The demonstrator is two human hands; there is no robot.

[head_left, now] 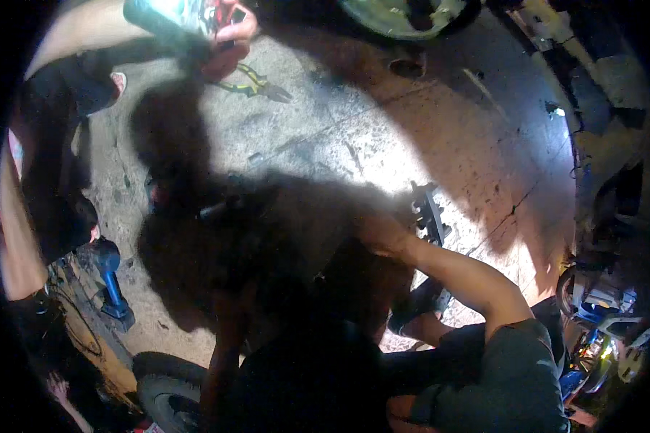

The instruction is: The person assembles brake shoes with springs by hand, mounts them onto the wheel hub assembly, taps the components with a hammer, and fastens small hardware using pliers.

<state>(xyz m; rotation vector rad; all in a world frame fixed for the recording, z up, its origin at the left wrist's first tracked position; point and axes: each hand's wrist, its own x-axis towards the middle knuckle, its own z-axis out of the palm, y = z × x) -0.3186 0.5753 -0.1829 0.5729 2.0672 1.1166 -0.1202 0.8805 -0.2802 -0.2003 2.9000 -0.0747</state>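
My right hand [384, 235] reaches in from the right, its fingers lost in deep shadow. Close beside it on the floor, a black bracket-like part [430, 213] with several short projections lies in bright light. My left hand [232, 299] is almost wholly dark at the end of its forearm; what it touches cannot be made out. Ahead of it, a dark object with a small shiny cylindrical bit [213, 210] shows faintly in the shadow. Farther off lie pliers [271, 89] with yellow-and-black handles, jaws pointing right.
At the upper left another person's hand [232, 45] holds something reddish beside a bright glare. A blue-and-black cordless tool [112, 281] stands at left, above a black tyre [170, 390]. A pale wheel [412, 18] is at the top; cluttered machine parts [603, 310] line the right.
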